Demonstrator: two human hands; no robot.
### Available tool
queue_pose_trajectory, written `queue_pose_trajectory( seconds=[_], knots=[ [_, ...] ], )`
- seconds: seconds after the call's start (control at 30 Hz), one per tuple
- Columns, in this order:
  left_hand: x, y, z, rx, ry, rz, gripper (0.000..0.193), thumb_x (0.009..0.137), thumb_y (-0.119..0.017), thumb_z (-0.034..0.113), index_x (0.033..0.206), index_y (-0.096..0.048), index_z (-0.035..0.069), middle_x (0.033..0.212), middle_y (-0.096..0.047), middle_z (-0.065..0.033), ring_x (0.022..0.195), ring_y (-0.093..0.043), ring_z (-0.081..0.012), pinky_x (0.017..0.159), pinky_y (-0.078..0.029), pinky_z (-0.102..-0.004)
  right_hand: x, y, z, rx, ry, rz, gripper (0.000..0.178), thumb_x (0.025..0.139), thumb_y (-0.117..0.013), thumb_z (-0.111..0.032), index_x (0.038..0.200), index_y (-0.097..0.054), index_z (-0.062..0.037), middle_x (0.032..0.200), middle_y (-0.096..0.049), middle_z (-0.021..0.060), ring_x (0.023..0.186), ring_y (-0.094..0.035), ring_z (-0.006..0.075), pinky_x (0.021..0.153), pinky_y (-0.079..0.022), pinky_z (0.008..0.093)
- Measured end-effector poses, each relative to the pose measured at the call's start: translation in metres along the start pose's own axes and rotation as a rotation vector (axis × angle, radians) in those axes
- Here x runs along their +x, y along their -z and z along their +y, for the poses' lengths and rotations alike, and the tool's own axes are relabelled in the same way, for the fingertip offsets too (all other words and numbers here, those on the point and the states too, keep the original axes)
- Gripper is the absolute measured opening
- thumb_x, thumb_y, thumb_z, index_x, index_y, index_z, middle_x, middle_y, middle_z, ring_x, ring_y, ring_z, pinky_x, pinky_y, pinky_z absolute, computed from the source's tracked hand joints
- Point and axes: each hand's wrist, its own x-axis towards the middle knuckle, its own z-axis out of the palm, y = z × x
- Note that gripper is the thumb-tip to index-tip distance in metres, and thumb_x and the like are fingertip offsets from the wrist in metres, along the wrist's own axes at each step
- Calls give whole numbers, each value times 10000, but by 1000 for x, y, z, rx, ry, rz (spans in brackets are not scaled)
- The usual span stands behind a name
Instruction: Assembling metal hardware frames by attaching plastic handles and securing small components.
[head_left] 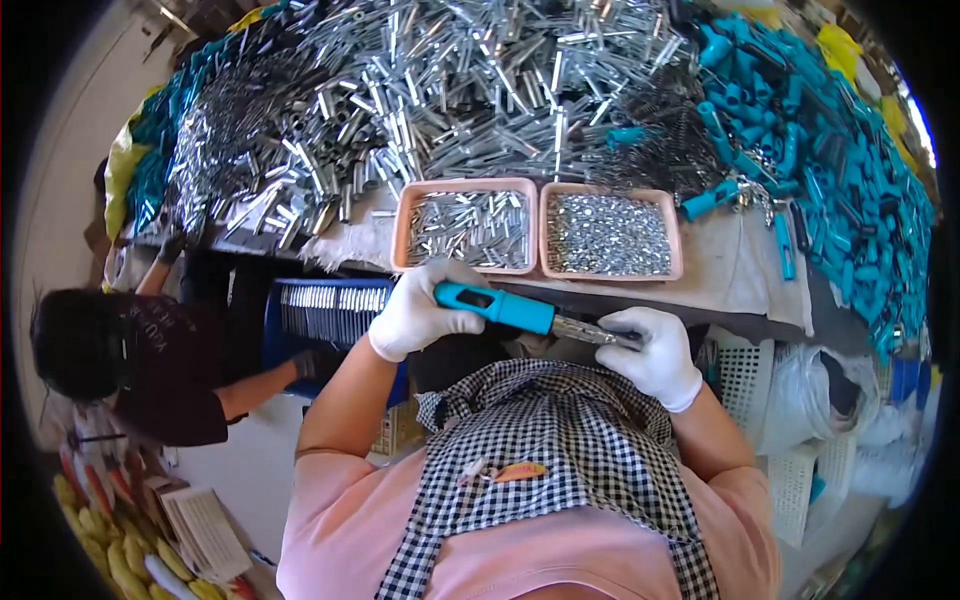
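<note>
My left hand (415, 312), in a white glove, is closed round one end of a teal plastic tube (518, 313) with a long slot in its side. From the tube's other end sticks a metal rod (578, 331), perhaps with a spring round it; the detail is too fine to tell. The white-gloved right hand (655, 355) grips the rod's outer end between thumb and fingers. Both hands are in front of the table edge, above my checked apron. How far the rod reaches inside the tube is hidden.
Two pink trays of small metal parts, a left one (401, 232) and a right one (677, 242), stand at the table's near edge. Behind lie heaped metal tubes (480, 90); teal tubes (850, 200) pile up right. A co-worker (150, 350) reaches toward a blue crate (272, 325) at left.
</note>
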Motion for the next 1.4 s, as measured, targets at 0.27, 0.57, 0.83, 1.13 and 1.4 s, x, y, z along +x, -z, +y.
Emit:
queue_pose_trajectory(
  seconds=[0.27, 0.57, 0.83, 1.13, 1.4],
  knots=[
    [6, -27, 27, 428, -97, -181, 491, 627, -907, 183, 1028, -684, 10, 941, -673, -124, 850, -667, -256, 773, -516, -341, -3, 1, -5, -4, 112, -37, 321, 679, -798, -179, 938, -724, -4, 886, -711, 168, 798, -704, 313, 738, -558, 356],
    [9, -64, 37, 585, -255, -253, 356, 651, -830, 187, 952, -693, 56, 878, -668, -133, 782, -668, -335, 689, -552, -408, -5, -11, 1, 72, 64, -187, 642, 564, -945, -253, 1075, -667, 17, 919, -712, 165, 800, -722, 250, 729, -563, 322],
    [27, -83, 22, 644, -425, -292, 347, 707, -789, 172, 1008, -660, 58, 861, -646, -117, 746, -662, -323, 661, -547, -403, 7, -13, 8, 28, 161, -172, 379, 706, -823, -296, 978, -718, -54, 807, -679, 188, 744, -679, 355, 672, -537, 396],
    [121, -31, -27, 1021, 286, 190, 442, 811, -628, 152, 1196, -514, -32, 958, -672, -292, 914, -654, -459, 823, -517, -513, 10, 5, 18, -115, -5, -33, 292, 733, -797, -278, 883, -688, -54, 745, -638, 194, 686, -641, 379, 615, -497, 416],
    [98, -29, 1, 805, -212, 413, 208, 824, -601, 59, 1002, -679, -14, 881, -685, -211, 776, -666, -373, 720, -534, -426, 10, -2, 15, -287, 152, 41, 286, 733, -785, -359, 800, -670, -105, 694, -643, 147, 629, -642, 359, 567, -496, 454]
  ],
)
